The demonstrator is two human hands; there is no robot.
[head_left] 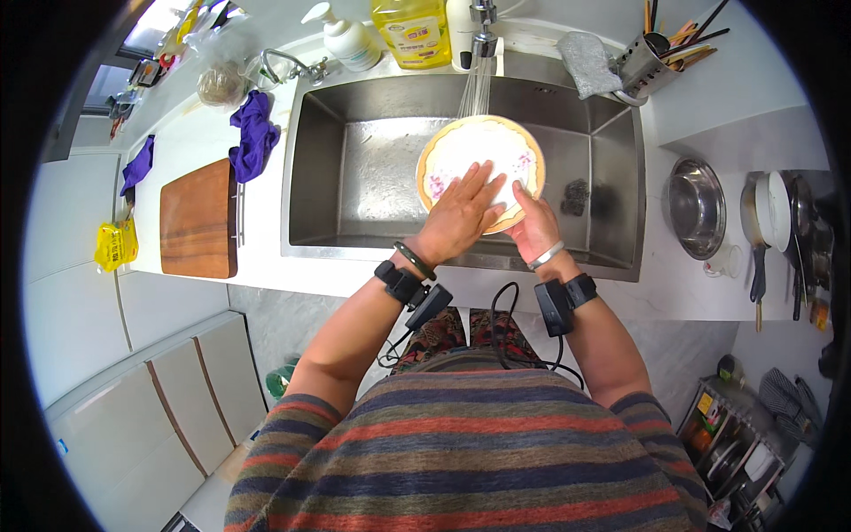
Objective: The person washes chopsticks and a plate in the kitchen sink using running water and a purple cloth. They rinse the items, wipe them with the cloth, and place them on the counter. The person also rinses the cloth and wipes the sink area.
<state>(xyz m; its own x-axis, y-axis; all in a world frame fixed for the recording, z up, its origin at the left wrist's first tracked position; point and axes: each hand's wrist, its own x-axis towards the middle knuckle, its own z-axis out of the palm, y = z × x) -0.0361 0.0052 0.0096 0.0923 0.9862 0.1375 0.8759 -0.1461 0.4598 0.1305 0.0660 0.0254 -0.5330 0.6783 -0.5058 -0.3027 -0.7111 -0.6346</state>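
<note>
Bright, even daylight, strongest by the window (160, 22) at upper left. Soft glare sheens the steel sink (372, 168) floor and white tabletop (709, 89). Shadows stay faint. Fisheye bends edges; black vignette rings the sharp centre.

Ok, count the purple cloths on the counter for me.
2. One purple cloth lies bunched at the sink's left rim; a second cloth hangs at the counter's far left edge. Others may be hidden.

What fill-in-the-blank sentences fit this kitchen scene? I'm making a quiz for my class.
1. Water from the tap runs onto the ____.
2. The left hand lies flat on the plate, over the ____.
3. The wooden cutting board lies to the ____ of the sink.

Missing words: plate; sink; left
</note>
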